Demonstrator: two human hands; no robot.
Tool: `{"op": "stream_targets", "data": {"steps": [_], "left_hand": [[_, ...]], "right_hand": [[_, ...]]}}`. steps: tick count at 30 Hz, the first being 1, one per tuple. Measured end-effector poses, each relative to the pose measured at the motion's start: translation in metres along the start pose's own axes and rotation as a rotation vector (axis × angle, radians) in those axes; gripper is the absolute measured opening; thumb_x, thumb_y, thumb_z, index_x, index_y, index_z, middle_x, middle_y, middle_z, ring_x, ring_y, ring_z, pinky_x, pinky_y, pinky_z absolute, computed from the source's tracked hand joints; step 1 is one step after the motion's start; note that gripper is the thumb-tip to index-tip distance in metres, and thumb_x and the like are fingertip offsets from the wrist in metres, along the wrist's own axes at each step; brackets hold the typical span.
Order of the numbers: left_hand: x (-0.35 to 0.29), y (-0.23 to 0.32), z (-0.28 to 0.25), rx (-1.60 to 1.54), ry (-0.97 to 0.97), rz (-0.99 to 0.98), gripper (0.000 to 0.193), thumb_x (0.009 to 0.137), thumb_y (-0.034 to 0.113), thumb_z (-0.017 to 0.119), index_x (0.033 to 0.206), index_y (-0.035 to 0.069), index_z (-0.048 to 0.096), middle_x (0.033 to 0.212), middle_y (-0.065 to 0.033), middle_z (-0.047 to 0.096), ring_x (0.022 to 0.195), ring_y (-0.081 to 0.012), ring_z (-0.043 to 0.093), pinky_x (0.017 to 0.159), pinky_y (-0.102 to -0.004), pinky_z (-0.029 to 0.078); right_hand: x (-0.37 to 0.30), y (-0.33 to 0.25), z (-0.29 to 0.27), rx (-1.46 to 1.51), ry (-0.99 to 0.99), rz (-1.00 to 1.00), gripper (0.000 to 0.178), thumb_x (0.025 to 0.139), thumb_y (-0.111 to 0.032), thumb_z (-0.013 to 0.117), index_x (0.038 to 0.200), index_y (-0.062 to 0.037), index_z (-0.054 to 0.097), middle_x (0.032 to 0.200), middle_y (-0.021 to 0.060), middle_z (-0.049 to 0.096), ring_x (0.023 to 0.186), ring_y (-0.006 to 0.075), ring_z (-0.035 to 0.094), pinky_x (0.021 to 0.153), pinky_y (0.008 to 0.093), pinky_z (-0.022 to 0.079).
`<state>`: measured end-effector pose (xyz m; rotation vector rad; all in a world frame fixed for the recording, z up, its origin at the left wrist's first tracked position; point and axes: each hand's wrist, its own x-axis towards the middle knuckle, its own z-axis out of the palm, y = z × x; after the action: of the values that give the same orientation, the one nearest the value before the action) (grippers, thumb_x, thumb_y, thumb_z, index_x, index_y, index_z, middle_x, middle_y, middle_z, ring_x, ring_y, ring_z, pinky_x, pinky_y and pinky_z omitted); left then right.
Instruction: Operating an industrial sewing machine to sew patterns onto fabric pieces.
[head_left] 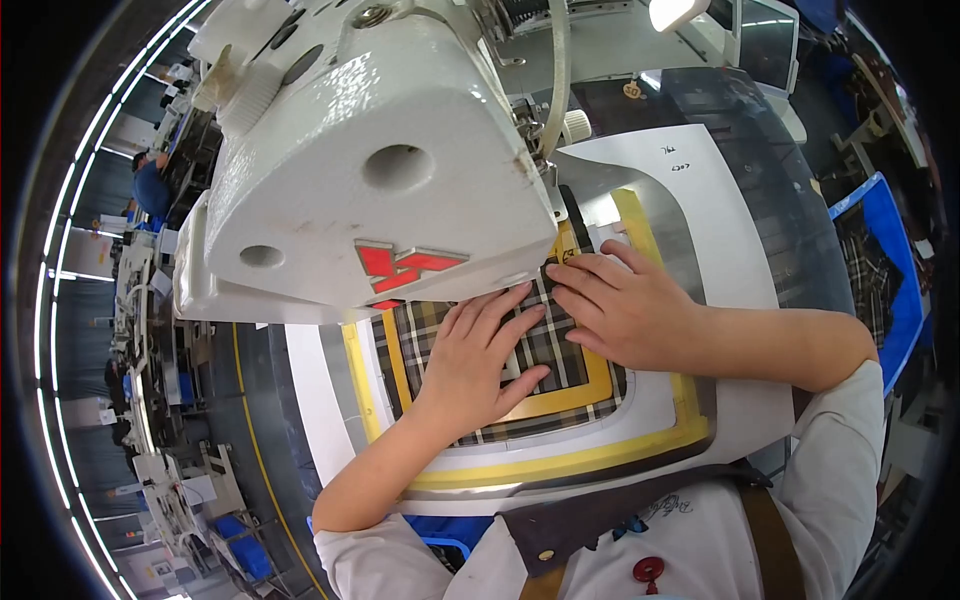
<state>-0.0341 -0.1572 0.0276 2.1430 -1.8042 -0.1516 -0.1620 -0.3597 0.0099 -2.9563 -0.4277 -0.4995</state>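
Plaid cloth (556,358), with left hand (482,352) and right hand (632,308) resting on it, fingers spread, nothing clasped; white sewing machine (310,190) overhanging its far side.

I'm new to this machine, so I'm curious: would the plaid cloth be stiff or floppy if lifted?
Probably floppy, since the plaid cloth looks like thin woven fabric. Likely light too, showing little thickness. It might resist sliding, with the left hand and right hand spread over it.
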Motion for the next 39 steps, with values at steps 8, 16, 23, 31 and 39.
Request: {"op": "stream_targets", "data": {"steps": [8, 16, 23, 31, 39], "left_hand": [[0.009, 0.0, 0.004, -0.099, 0.007, -0.021, 0.06, 0.074, 0.036, 0.077, 0.125, 0.012, 0.056, 0.139, -0.0069, 0.047, 0.126, -0.0292, 0.046, 0.106, -0.0483, 0.033], [0.013, 0.002, 0.011, -0.119, 0.035, -0.063, 0.065, 0.067, 0.039, 0.082, 0.119, 0.011, 0.054, 0.139, -0.0079, 0.047, 0.13, -0.029, 0.044, 0.11, -0.0508, 0.029], [0.013, -0.001, 0.015, -0.131, 0.037, -0.071, 0.063, 0.069, 0.038, 0.082, 0.118, 0.011, 0.054, 0.141, -0.0074, 0.046, 0.133, -0.029, 0.041, 0.111, -0.0506, 0.029], [-0.013, 0.008, -0.005, -0.171, -0.093, 0.07, 0.039, 0.08, 0.026, 0.073, 0.113, 0.011, 0.062, 0.133, -0.008, 0.055, 0.13, -0.03, 0.047, 0.111, -0.0511, 0.031], [-0.03, 0.018, 0.001, -0.201, -0.111, 0.041, 0.048, 0.078, 0.026, 0.075, 0.122, 0.011, 0.06, 0.138, -0.0088, 0.054, 0.132, -0.0303, 0.047, 0.111, -0.0505, 0.031]], "right_hand": [[-0.002, 0.011, 0.005, 0.121, 0.011, -0.058, 0.042, 0.083, -0.033, 0.067, 0.114, -0.0042, 0.06, 0.128, 0.0102, 0.056, 0.119, 0.0261, 0.049, 0.103, 0.0441, 0.037], [-0.022, -0.009, -0.002, 0.191, 0.025, -0.154, 0.035, 0.083, -0.027, 0.068, 0.109, -0.0044, 0.064, 0.12, 0.0081, 0.06, 0.115, 0.0243, 0.051, 0.102, 0.0454, 0.038], [-0.033, -0.021, -0.003, 0.124, 0.077, -0.267, 0.03, 0.083, -0.025, 0.069, 0.103, -0.0038, 0.067, 0.111, 0.0064, 0.063, 0.108, 0.0225, 0.055, 0.099, 0.0454, 0.042], [-0.034, -0.023, -0.001, 0.166, 0.06, -0.242, 0.027, 0.083, -0.025, 0.069, 0.101, -0.005, 0.068, 0.111, 0.0057, 0.063, 0.105, 0.0217, 0.055, 0.097, 0.0446, 0.044], [-0.03, -0.018, 0.0, 0.206, 0.056, -0.231, 0.028, 0.083, -0.025, 0.07, 0.102, -0.0046, 0.066, 0.112, 0.006, 0.062, 0.104, 0.0228, 0.055, 0.097, 0.0455, 0.043]]}}
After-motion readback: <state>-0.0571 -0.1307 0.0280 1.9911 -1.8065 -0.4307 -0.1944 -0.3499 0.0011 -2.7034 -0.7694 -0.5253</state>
